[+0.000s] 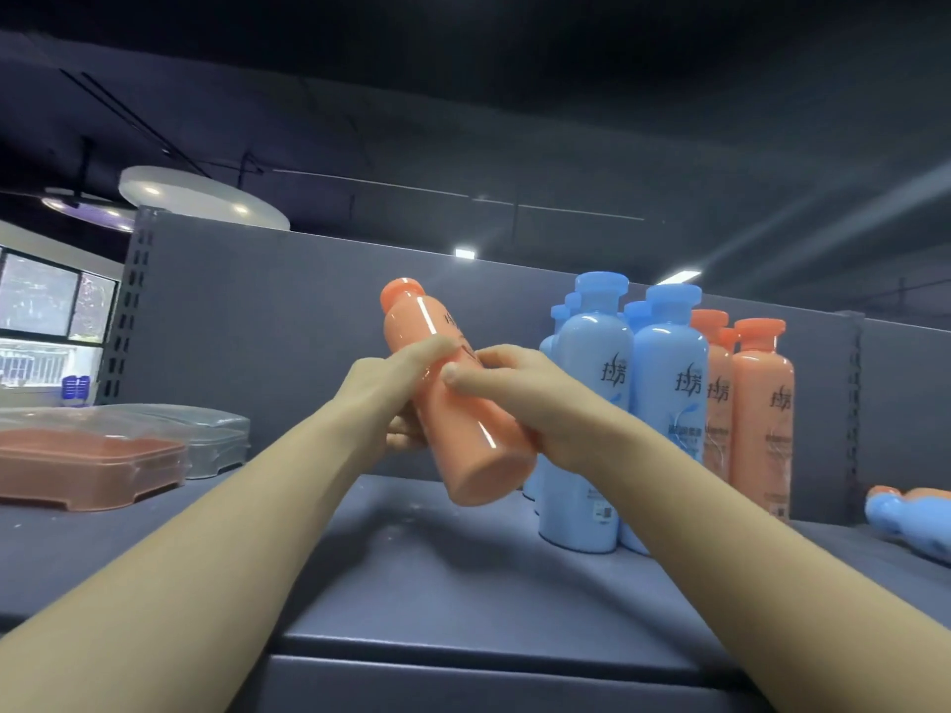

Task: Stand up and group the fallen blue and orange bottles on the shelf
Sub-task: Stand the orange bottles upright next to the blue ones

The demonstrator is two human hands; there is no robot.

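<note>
Glossy orange plastic bottle (pixel 453 403): tilted above the dark shelf (pixel 463 584), gripped by my left hand (pixel 396 388) and my right hand (pixel 520 398), fingers curled round it. Beyond stand upright blue bottles (pixel 617 403), then orange bottles (pixel 756 403).

The right edge cuts off the fallen blue bottle (pixel 905 527) and an orange one behind it. Standing blue bottles (pixel 592 403) hide those behind them; label print is too small to read.
</note>
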